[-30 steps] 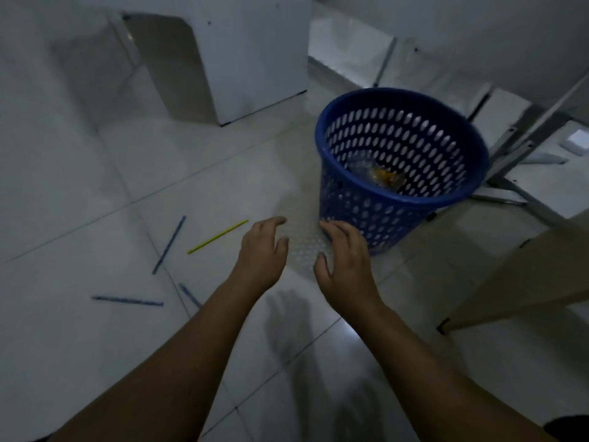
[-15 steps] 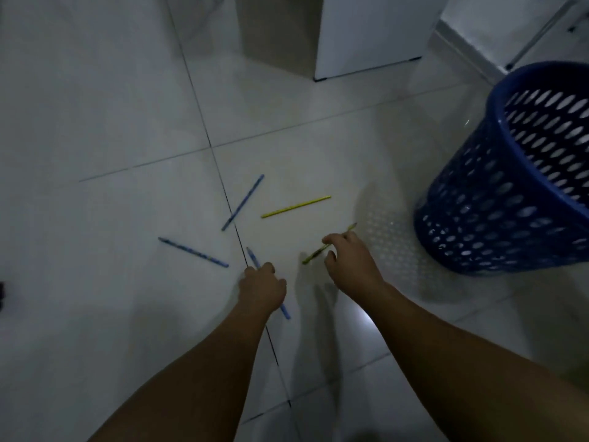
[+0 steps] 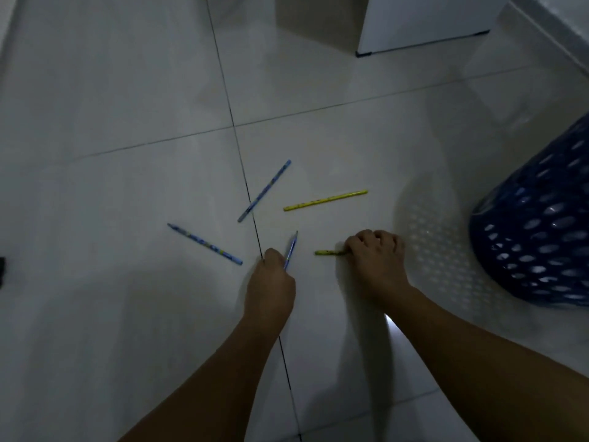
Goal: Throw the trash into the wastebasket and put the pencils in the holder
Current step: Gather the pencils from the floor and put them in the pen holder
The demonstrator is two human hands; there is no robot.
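— Head view, closest first: what do the hands hold?
— Left hand is clenched around a blue pencil; right hand is curled over a green pencil on the tiled floor.
— Beyond them?
— Two blue pencils and a yellow pencil lie loose; the blue wastebasket stands at right.

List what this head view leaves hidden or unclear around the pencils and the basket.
- Blue wastebasket: rim and inside cut off by the right edge of the head view, so its contents are unseen.
- Pencil holder: not in view.
- Green pencil: its right end is hidden under the right hand.
- Blue pencil in the left hand: lower end covered by the hand.
- Dark object: cut off by the left edge, unidentifiable.
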